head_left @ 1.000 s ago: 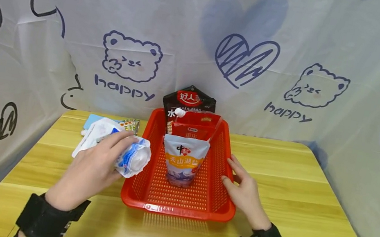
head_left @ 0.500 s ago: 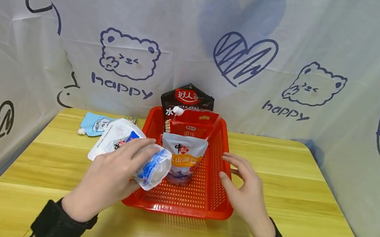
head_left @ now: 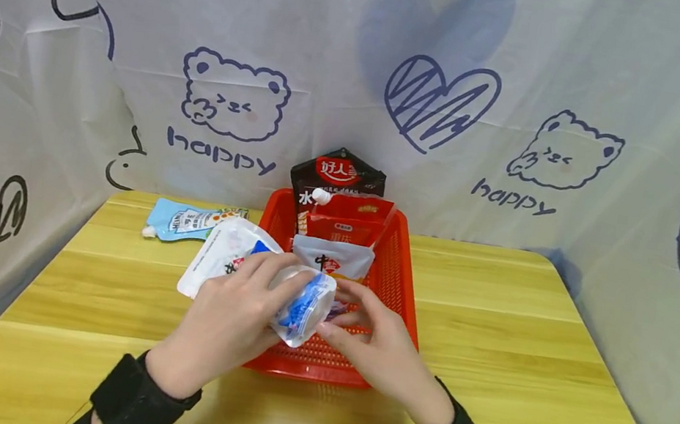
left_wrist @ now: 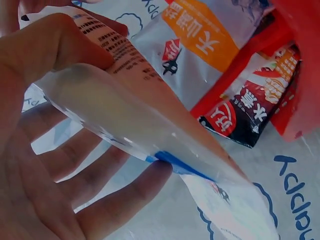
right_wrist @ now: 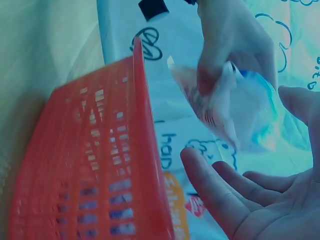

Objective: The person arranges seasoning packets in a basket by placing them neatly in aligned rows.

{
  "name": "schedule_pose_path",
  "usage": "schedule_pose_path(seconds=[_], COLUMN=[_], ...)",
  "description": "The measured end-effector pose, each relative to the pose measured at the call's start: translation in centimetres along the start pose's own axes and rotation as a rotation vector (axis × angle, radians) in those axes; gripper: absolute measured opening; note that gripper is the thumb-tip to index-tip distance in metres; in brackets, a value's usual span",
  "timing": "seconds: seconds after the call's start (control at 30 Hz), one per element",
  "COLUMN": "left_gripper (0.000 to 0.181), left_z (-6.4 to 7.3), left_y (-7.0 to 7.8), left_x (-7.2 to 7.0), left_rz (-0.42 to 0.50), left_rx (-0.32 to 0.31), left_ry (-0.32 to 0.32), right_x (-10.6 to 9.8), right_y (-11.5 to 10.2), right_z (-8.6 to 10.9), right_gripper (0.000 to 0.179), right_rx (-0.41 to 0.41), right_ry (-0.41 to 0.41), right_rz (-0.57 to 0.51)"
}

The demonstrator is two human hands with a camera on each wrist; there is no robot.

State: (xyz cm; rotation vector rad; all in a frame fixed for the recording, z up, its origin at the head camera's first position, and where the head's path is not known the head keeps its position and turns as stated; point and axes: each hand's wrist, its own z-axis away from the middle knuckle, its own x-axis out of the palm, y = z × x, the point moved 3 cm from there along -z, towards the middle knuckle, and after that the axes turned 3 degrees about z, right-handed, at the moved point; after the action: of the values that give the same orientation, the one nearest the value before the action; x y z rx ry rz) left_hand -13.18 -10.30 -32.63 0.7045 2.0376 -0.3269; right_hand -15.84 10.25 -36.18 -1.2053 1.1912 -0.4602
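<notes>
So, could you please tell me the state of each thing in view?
White-and-blue pouch: lifted, tilted
Left hand: gripping that pouch
Right hand: fingers spread, near its base
Red basket: upright, holding pouches
Salt pouch: upright in the basket, partly hidden
Red spouted pouch: upright behind it, capped
Black pouch: upright at the back
Light-blue pouch: lying on the table, capped

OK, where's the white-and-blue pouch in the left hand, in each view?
Head: pouch left of centre, just below mid-height.
Left wrist: pouch runs diagonally, upper left to bottom right.
Right wrist: pouch right of centre, mostly upper half.
Shared landmark: red basket, central in head, upper right in left wrist, left side in right wrist.
</notes>
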Motion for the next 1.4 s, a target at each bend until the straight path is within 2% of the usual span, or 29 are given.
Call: schedule_pose_path(seconds=[0.17, 0.53, 0.63, 0.77, 0.87, 0.97, 1.07, 1.17, 1.3, 1.4], left_gripper=[0.068, 0.065, 0.070, 0.078, 0.087, 0.095, 0.102, 0.105, 0.105, 0.109], left_z=[-0.5, -0.7, -0.7, -0.6, -0.3, 0.0, 0.3, 0.5, 0.8, 0.9], left_y=[0.6, 1.3, 1.3, 1.0, 0.4, -0.5, -1.6, -2.8, -4.2, -5.0], left_x=[0.4, 1.0, 1.1, 1.3, 1.3, 1.0, 0.7, 0.3, 0.2, 0.5], left_rz=[0.003, -0.039, -0.016, 0.054, 0.100, 0.124, 0.151, 0.202, 0.267, 0.324], left_rx=[-0.004, 0.030, 0.029, 0.014, -0.006, -0.037, -0.091, -0.187, -0.392, -0.554], left_ry=[0.005, 0.039, 0.021, -0.037, -0.074, -0.077, -0.055, -0.031, -0.037, -0.104], right_x=[1.0, 1.5, 1.5, 1.3, 1.0, 0.6, 0.3, 0.1, -0.1, -0.2], right_y=[-0.2, 0.1, 0.1, 0.5, 0.8, 0.9, 0.9, 1.0, 1.1, 1.0], right_z=[-0.4, -0.5, -0.5, -0.5, -0.3, 0.1, 0.4, 0.7, 1.0, 1.1], right_gripper=[0.067, 0.059, 0.057, 0.055, 0.054, 0.054, 0.054, 0.054, 0.055, 0.056], right_rx=[0.053, 0.061, 0.053, 0.060, 0.074, 0.080, 0.074, 0.073, 0.088, 0.102], right_ry=[0.000, 0.079, 0.103, 0.129, 0.157, 0.188, 0.199, 0.198, 0.198, 0.203], right_rz=[-0.044, -0.108, -0.143, -0.185, -0.196, -0.205, -0.223, -0.240, -0.258, -0.269])
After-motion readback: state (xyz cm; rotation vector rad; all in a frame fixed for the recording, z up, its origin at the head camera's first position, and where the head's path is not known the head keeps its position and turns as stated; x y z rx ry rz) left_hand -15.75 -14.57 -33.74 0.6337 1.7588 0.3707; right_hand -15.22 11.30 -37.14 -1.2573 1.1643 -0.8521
